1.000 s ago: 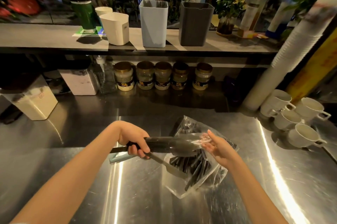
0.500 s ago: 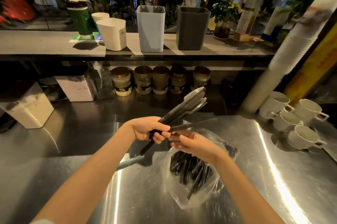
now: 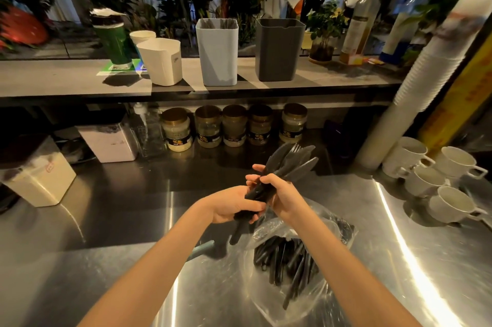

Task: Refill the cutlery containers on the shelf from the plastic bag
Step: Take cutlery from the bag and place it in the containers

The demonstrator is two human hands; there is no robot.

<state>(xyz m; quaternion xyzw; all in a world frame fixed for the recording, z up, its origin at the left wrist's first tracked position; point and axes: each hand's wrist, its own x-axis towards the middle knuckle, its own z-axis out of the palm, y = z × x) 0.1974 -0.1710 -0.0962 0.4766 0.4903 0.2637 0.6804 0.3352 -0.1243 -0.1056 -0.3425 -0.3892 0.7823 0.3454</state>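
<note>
Now your left hand (image 3: 229,206) and right hand (image 3: 284,195) clasp the cutlery (image 3: 291,163), tips aimed up toward the dark container (image 3: 277,52).

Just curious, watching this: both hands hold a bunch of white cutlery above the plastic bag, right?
Not white: the head view shows the bunch of cutlery is black. The left hand and right hand do both hold it above the plastic bag.

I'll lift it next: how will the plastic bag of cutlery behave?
The bag looks thin and crumpled, so probably floppy. The loose cutlery inside would likely slide and sag it. Its mouth looks open; pieces could spill.
</note>
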